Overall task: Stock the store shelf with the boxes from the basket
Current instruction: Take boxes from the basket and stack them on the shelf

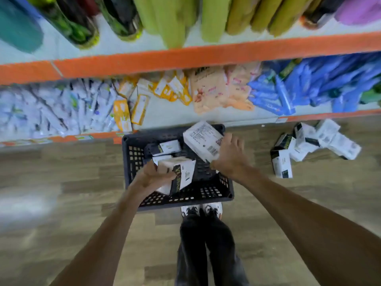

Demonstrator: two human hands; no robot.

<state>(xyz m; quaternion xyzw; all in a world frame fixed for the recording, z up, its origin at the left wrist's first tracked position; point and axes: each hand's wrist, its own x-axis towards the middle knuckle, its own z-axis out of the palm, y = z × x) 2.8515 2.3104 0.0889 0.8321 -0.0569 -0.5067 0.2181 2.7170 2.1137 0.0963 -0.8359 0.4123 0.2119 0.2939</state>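
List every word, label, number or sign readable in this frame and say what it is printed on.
Nothing reads for certain.
Left-hand box: yellow lettering on a black band, too blurred.
Right-hand box: fine print and a barcode, too small.
Peach packets on the shelf: dark heading, possibly "MAX", blurred.
Floor boxes: print illegible.
Shelf-edge tags: illegible.

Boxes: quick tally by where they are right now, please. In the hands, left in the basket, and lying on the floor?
In hands: 2, one in the left hand and one in the right hand
Loose in the basket: 2 visible
Floor pile to the right: about 7, blurred and overlapping
Total: about 11
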